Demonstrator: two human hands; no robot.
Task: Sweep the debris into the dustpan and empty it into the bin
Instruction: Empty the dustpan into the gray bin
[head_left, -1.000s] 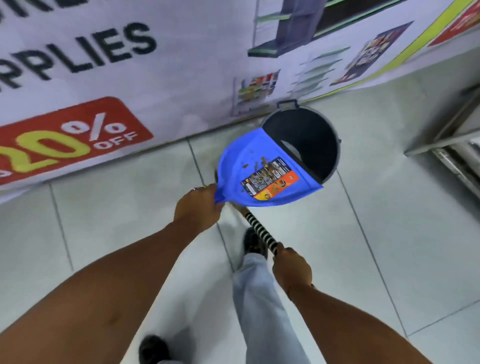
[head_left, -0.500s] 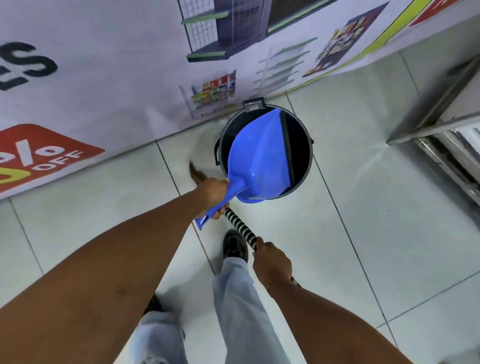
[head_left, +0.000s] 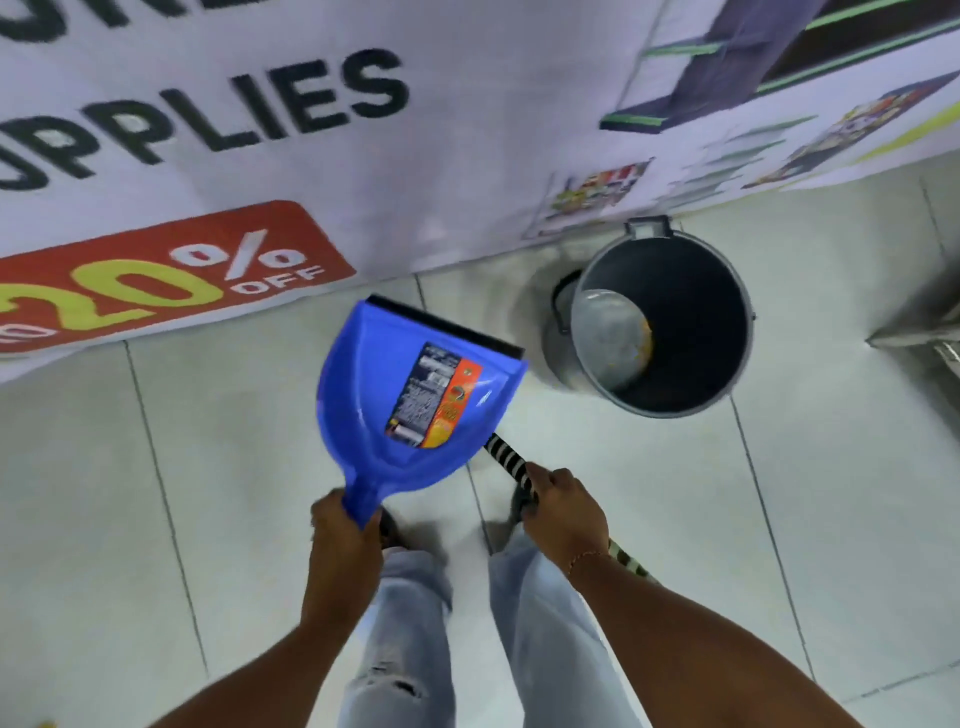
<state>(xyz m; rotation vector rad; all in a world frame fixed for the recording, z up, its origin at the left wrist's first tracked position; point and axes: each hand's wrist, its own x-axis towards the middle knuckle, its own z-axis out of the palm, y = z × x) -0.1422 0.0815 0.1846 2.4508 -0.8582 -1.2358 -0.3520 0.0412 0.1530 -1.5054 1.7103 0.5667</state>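
Dustpan first: the blue plastic dustpan (head_left: 410, 395) sits at centre frame, held up off the pale tiled floor (head_left: 675, 519), its black rubber lip pointing toward the upper part of the picture and its inside facing the camera. A printed label in grey and orange is stuck across the pan's inside, and no debris shows on the blue surface. The stubby handle runs down into the left hand (head_left: 340, 535) just below centre, and that grip is wrapped tight around it, fingers fully curled.

Over to the right of centre, the right hand (head_left: 563, 512) has its grip clamped just as firmly around the black-and-white striped broom handle (head_left: 506, 457), which slants up and left until it vanishes behind the dustpan; a further striped bit shows past the wrist at lower right. The broom's head is hidden.

Up and to the right of the dustpan stands the round grey plastic bin (head_left: 670, 322), lid off, apart from the pan, close against a white printed banner (head_left: 363, 156) with black lettering and a red "20% OFF" patch at the left edge. Down inside the bin lies a pale round shape with a brownish smudge at its edge; what it is, hard to tell. Light blue jeans (head_left: 410, 623) fill the bottom centre.
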